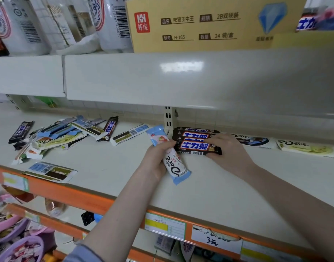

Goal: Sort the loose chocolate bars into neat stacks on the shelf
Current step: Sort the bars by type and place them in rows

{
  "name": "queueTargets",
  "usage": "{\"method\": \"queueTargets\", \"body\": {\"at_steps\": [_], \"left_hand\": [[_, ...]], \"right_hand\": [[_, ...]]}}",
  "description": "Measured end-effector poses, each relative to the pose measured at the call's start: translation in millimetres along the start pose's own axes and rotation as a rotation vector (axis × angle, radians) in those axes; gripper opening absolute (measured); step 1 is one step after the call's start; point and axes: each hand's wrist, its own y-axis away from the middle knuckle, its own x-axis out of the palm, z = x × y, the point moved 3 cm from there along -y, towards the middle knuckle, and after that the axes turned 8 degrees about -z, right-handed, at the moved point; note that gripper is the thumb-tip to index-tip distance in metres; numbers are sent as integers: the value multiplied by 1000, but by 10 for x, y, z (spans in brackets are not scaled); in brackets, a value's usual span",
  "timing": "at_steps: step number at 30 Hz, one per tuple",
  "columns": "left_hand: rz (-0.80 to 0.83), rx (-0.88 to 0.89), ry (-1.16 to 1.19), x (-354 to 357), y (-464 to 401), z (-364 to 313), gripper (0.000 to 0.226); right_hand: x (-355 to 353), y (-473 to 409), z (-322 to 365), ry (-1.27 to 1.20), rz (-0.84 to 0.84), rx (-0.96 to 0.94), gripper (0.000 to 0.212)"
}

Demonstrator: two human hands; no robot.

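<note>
Here the left hand (158, 157) grips a pale blue and white Dove bar (167, 155) around its middle, held just left of the stack of dark brown Snickers bars (195, 140) on the cream metal shelf (209, 186). The right hand (228, 150) is closed on the stack's right end, fingers over the top bar. Loose mixed wrapped bars (67, 133) lie scattered well to the left.

Shelf (209, 188) with chocolate bars (195, 140)
</note>
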Motion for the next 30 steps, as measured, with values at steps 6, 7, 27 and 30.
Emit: {"method": "queueTargets", "body": {"at_steps": [6,7,27,30], "left_hand": [[30,2,-18,-9,-19,-11,14],[31,2,-19,-9,-15,-14,14],[118,-99,183,347,534,191,6],[173,-130,194,720,749,440,5]], "right_hand": [[5,54,29,0,3,35,40],[3,60,30,6,2,36,40],[-689,703,-74,43,-59,66,28],[-1004,950,-342,35,-34,62,27]]}}
